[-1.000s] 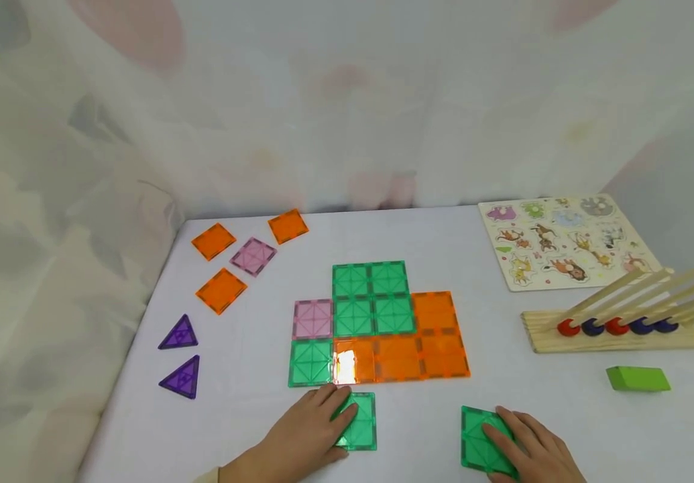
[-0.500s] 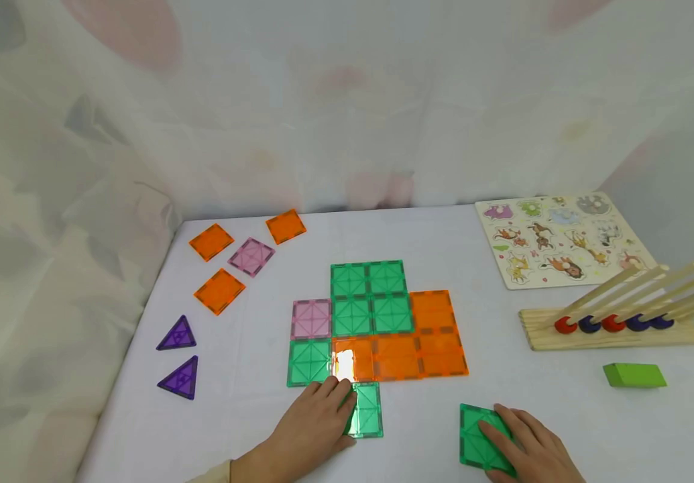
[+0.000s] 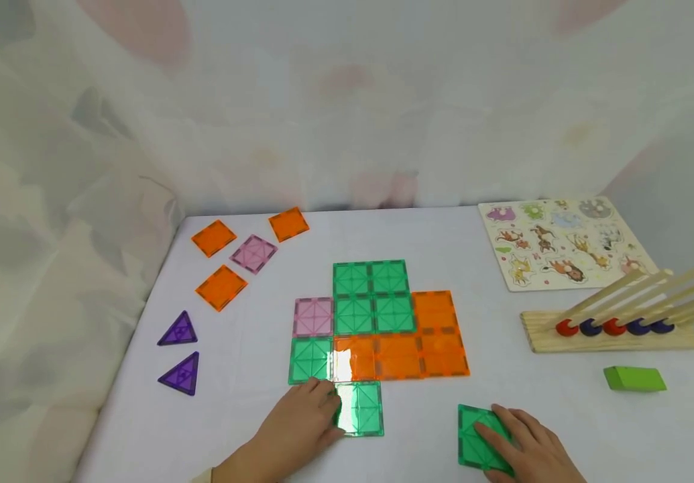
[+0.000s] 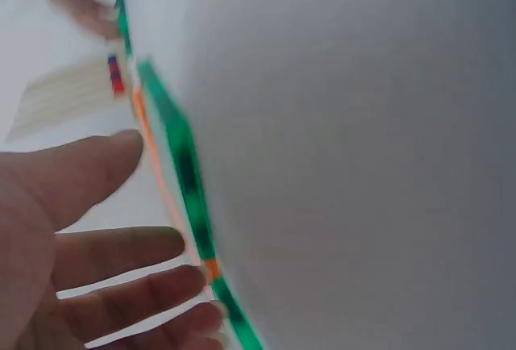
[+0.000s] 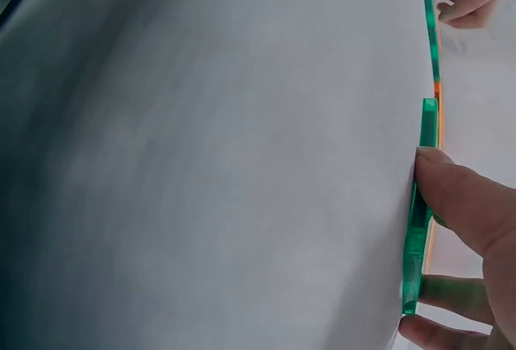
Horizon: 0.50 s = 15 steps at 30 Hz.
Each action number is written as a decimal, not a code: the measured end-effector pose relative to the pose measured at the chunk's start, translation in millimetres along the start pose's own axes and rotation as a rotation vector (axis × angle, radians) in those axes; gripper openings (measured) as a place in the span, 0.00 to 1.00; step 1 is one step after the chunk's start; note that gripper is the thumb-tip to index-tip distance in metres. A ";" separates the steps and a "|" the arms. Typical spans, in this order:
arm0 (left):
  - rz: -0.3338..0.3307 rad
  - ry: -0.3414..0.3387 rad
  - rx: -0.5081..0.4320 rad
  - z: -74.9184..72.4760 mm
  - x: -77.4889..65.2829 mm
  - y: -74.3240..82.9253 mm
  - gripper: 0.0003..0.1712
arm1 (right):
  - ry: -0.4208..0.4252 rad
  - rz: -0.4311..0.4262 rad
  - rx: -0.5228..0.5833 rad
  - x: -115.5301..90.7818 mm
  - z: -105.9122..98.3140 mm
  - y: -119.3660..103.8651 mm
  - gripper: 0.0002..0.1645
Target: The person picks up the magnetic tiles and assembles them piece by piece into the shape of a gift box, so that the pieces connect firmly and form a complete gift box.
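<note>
In the head view a green square magnetic tile (image 3: 363, 410) lies flat against the front side of a joined layout of green, orange (image 3: 399, 357) and pink (image 3: 313, 316) square tiles. My left hand (image 3: 291, 424) is at its left edge, fingertips right beside it. The left wrist view shows that hand's thumb (image 4: 89, 172) and fingers spread apart, nothing gripped between them. My right hand (image 3: 532, 448) holds another green square tile (image 3: 473, 444) to the right, apart from the layout. In the right wrist view its thumb (image 5: 459, 197) presses one edge while fingertips sit at the other end.
Loose orange tiles (image 3: 221, 288), a pink tile (image 3: 253, 253) and two purple triangles (image 3: 180, 374) lie left. On the right are an animal puzzle board (image 3: 534, 278), a wooden peg stand (image 3: 542, 342) with red and blue beads, and a green block (image 3: 635, 379). Patterned cloth (image 3: 347, 134) hangs behind.
The left hand has slid the green tile forward and right against the layout's front side, then drawn back left from it. The right hand and its tile have barely moved.
</note>
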<state>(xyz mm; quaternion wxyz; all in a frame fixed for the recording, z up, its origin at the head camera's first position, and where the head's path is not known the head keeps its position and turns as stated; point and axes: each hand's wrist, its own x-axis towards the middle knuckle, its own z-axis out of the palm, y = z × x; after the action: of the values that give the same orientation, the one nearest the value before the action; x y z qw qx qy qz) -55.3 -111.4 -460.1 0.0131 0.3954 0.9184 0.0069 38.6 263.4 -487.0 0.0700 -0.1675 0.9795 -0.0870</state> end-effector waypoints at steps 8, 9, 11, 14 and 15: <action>-0.293 -0.017 -0.112 -9.0 -21.9 -24.9 0.14 | 0.060 -0.204 -0.126 21.1 -5.4 -11.6 0.33; -0.303 -0.019 -0.115 -9.6 -23.1 -25.4 0.13 | 0.086 -0.245 -0.153 24.9 -6.4 -13.5 0.33; -0.312 -0.032 -0.118 -10.9 -24.7 -25.0 0.14 | 0.089 -0.321 -0.187 32.9 -9.3 -17.3 0.32; -0.318 -0.049 -0.119 -12.3 -25.3 -23.1 0.16 | 0.061 -0.410 -0.201 45.1 -13.3 -24.2 0.32; -0.323 -0.049 -0.115 -12.5 -25.4 -22.7 0.16 | 0.052 -0.435 -0.201 49.1 -14.4 -26.8 0.32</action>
<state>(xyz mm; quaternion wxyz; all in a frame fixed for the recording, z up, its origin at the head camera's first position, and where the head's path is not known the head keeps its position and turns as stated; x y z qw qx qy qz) -54.7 -145.4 -447.7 0.0590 0.2415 0.9674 0.0477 -1.2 224.0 -473.0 0.0074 -0.3784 0.9256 -0.0061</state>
